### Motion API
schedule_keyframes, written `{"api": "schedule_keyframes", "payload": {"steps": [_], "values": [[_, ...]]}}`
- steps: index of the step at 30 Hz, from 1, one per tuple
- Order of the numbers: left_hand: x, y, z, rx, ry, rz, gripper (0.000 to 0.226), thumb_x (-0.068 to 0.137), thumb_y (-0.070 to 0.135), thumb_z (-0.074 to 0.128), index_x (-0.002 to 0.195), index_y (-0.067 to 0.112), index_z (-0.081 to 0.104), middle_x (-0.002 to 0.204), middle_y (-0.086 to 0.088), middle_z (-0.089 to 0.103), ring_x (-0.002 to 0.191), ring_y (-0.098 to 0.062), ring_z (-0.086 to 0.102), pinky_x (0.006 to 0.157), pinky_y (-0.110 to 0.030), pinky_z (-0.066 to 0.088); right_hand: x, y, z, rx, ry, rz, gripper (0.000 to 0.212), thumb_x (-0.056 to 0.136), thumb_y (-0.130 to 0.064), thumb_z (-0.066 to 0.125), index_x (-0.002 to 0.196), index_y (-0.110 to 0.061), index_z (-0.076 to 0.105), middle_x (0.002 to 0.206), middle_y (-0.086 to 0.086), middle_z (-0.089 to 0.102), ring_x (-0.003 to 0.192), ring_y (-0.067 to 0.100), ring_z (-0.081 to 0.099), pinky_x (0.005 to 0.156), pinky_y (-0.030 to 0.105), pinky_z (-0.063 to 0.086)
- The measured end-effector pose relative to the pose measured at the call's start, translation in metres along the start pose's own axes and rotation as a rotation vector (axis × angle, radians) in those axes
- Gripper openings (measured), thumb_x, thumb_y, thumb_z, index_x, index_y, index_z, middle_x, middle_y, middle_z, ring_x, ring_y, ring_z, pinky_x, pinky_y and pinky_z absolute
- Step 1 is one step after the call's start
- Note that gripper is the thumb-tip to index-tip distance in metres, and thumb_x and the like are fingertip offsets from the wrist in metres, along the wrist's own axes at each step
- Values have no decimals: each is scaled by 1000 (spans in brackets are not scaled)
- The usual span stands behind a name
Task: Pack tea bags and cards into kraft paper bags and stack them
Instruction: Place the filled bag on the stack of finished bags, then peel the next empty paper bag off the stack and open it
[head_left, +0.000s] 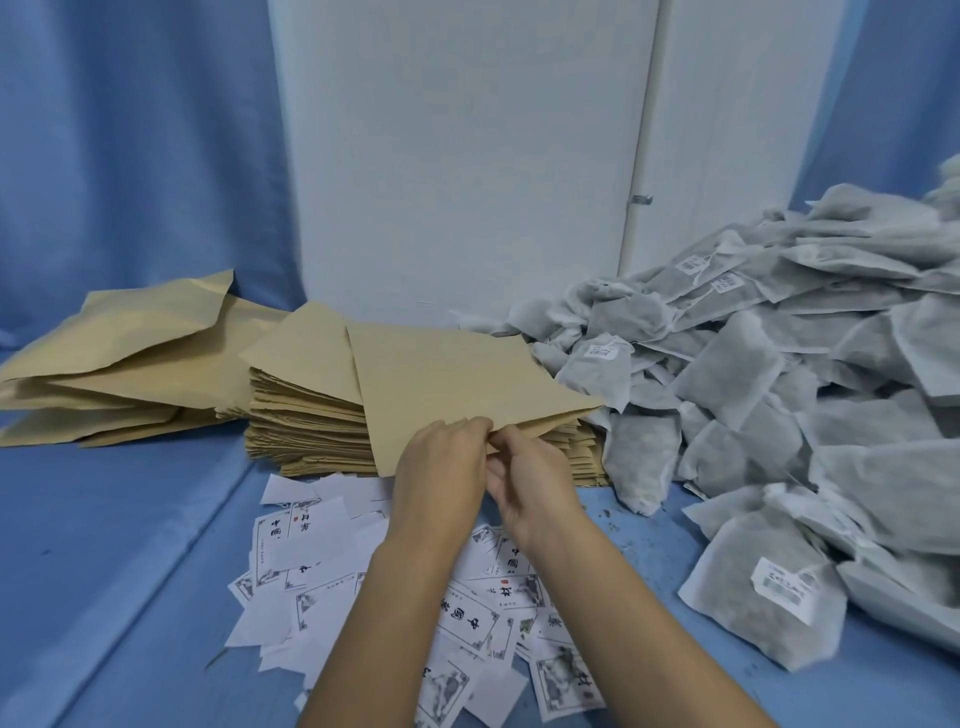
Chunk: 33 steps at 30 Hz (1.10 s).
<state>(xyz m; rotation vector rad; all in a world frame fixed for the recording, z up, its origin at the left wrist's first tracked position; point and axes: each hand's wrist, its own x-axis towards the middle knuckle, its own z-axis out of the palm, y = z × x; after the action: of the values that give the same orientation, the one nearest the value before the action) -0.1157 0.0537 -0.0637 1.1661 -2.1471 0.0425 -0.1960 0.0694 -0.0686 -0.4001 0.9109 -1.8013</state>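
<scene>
Two hands (441, 467) (535, 488) on kraft bag (457, 379) edge

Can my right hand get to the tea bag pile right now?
Probably yes, once it lets go: the right hand pinches the top kraft bag at its edge, and the tea bag pile lies close on its right with nothing standing between.

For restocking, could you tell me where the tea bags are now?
In the head view, the tea bags are heaped on the right, beside the kraft bag stack.
</scene>
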Motion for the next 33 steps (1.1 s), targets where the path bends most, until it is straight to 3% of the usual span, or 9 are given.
{"api": "schedule_keyframes", "payload": {"steps": [4, 7, 10, 16, 20, 22, 27, 30, 33], "values": [[-1, 5, -1, 35, -5, 24, 25, 92, 9, 43, 108, 17, 60, 91, -3, 62, 80, -19, 44, 65, -25, 19, 0, -4, 1, -56, 74, -44, 39, 85, 15, 45, 56, -11, 38, 34, -5, 32, 28, 4, 32, 32, 15, 33], [-1, 7, 1, 12, 7, 0, 24, 90, 7, 44, 106, 17, 59, 95, -2, 64, 82, -20, 48, 67, -26, 26, 1, -4, 0, -143, 105, -75, 43, 83, 14, 46, 50, -12, 37, 34, -5, 33, 29, 5, 32, 31, 16, 29], [0, 7, 1, -57, 43, -82, 28, 93, 9, 42, 114, 16, 59, 101, -4, 67, 90, -25, 58, 72, -31, 40, -1, -1, -1, -144, 121, -68, 34, 82, 14, 45, 57, -9, 43, 43, -2, 40, 35, 7, 37, 34, 16, 33], [4, 2, -12, 1, 100, -72, 31, 94, 14, 46, 117, 25, 62, 107, -1, 70, 96, -27, 62, 75, -32, 40, -2, -7, 4, 41, -2, 13, 18, 90, 1, 48, 76, -3, 58, 56, 6, 63, 49, 12, 62, 48, 21, 54], [2, -10, -23, 28, 268, -2, 39, 63, -8, 73, 98, 11, 72, 88, -5, 74, 73, -27, 68, 67, -30, 49, 3, -12, 0, 110, 57, 94, 13, 96, -16, 53, 95, -4, 59, 86, 19, 65, 78, 25, 65, 51, 26, 57], [0, -22, -22, 41, 307, -62, 43, 60, -12, 72, 98, 8, 72, 90, -8, 74, 76, -27, 68, 76, -34, 50, 6, -13, -4, 122, 86, 105, 17, 97, -22, 52, 99, -6, 58, 92, 21, 64, 81, 28, 64, 51, 28, 58], [-3, -42, -18, 31, 292, -254, 47, 76, -10, 57, 120, 7, 62, 120, -10, 65, 108, -28, 59, 101, -44, 38, 10, -11, -16, 46, 231, 59, 20, 97, -23, 51, 110, -11, 59, 105, 15, 67, 81, 24, 67, 57, 32, 58], [-4, -36, -13, 15, 261, -285, 43, 83, -8, 52, 123, 7, 60, 120, -11, 64, 104, -31, 58, 86, -38, 40, 9, -10, -13, 60, 239, -14, 13, 97, -18, 48, 101, -13, 60, 106, 12, 67, 88, 24, 68, 58, 29, 60], [-2, -31, -13, -9, 238, -396, 34, 89, 0, 48, 121, 7, 59, 119, -12, 62, 96, -35, 60, 67, -32, 32, 7, -11, -7, -144, 94, -165, 11, 91, -4, 54, 94, -13, 58, 97, 4, 66, 90, 16, 65, 70, 26, 60]]}}
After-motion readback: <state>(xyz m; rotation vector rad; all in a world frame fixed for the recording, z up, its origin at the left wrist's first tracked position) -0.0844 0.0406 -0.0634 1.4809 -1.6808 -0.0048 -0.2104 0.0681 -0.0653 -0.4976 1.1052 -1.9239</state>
